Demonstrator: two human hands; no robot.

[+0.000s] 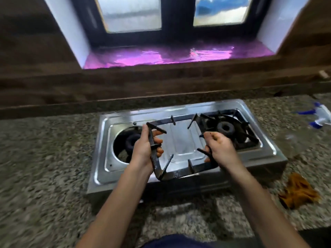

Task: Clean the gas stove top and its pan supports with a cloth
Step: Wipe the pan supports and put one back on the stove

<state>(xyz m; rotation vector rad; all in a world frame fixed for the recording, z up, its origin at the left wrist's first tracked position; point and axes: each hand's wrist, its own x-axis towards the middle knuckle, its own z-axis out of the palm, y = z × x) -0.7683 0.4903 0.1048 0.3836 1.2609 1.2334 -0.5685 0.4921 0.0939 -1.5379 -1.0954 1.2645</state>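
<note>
Forearms lay at 6 o'clock. Left hand and right hand each curled round a side of the support, held over the stove. Cloth lay on the bench at 4 o'clock. Advised: keep both grips firm, lower level.

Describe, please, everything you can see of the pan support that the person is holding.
The pan support is a black, squarish frame with rounded corners and thin prongs pointing inward, apparently coated metal, shiny along its near bar. It is held tilted over the middle of the stove top. The left hand grips its left bar and the right hand grips its right bar. Whether it touches the stove top cannot be told.
</note>
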